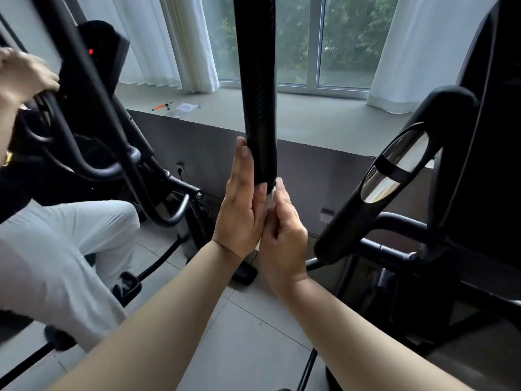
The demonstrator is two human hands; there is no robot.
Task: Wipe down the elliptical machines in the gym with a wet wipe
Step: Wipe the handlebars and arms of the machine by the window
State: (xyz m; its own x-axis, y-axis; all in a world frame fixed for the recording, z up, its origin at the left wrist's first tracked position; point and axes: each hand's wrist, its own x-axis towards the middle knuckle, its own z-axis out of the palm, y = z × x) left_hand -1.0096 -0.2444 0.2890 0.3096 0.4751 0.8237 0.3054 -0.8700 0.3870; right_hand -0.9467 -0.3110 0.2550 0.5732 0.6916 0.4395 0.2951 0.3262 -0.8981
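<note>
A black foam-covered handlebar [258,80] of the elliptical runs upright through the middle of the view. My left hand [241,210] lies flat along the bar's lower left side, fingers straight and pointing up. My right hand [282,235] sits just right of it, below the foam's end, fingers curled round a white wet wipe [272,197] pressed against the bar. Only a small white edge of the wipe shows between the two hands.
The elliptical's console and its black grip with chrome sensor plates [394,170] stand at the right. Another person in white trousers [64,249] holds a second machine [93,108] at the left. A grey window ledge [310,119] holds papers and a pen.
</note>
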